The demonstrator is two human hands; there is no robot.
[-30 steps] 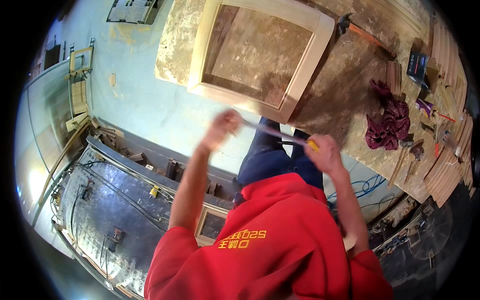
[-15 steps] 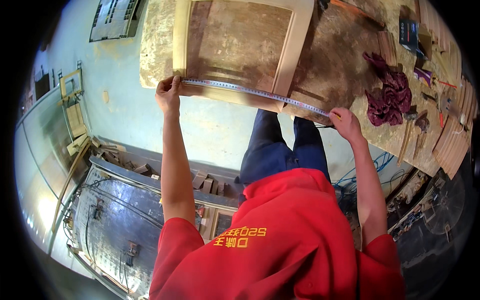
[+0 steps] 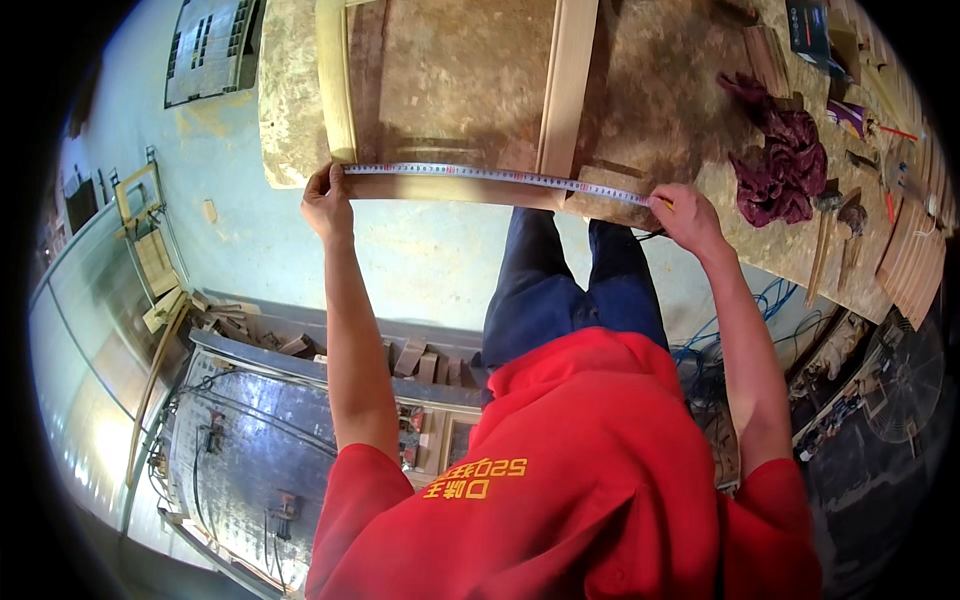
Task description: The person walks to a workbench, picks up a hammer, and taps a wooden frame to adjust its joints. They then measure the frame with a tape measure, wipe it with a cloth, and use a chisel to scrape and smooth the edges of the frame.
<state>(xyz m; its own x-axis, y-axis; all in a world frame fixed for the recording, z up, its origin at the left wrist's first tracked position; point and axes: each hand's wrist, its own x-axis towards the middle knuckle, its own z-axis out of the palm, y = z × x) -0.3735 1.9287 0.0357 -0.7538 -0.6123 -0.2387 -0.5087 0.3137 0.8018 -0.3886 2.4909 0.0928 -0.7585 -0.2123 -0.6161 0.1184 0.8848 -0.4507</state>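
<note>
A wooden frame (image 3: 563, 90) with pale rails lies on the worn workbench (image 3: 660, 110). Along its near rail (image 3: 430, 188) stretches the white blade of a tape measure (image 3: 470, 173), running past the frame's right-hand corner. My left hand (image 3: 328, 205) is closed on the blade's end, at the frame's near left corner. My right hand (image 3: 690, 220) grips the other end beyond the frame, close to the bench's front edge. A bit of yellow shows between its fingers; the rest of the tape measure's body is hidden in the palm.
A dark red cloth (image 3: 785, 165) lies crumpled on the bench's right side, near a dark box (image 3: 810, 35) and several wood strips (image 3: 910, 265). Blue cables (image 3: 775, 300) hang below the bench edge. A large metal-topped machine (image 3: 260, 440) stands behind me at the left.
The bench and frame sit a little higher and farther left in the picture. Both hands keep hold of the stretched tape measure, which now looks more level.
</note>
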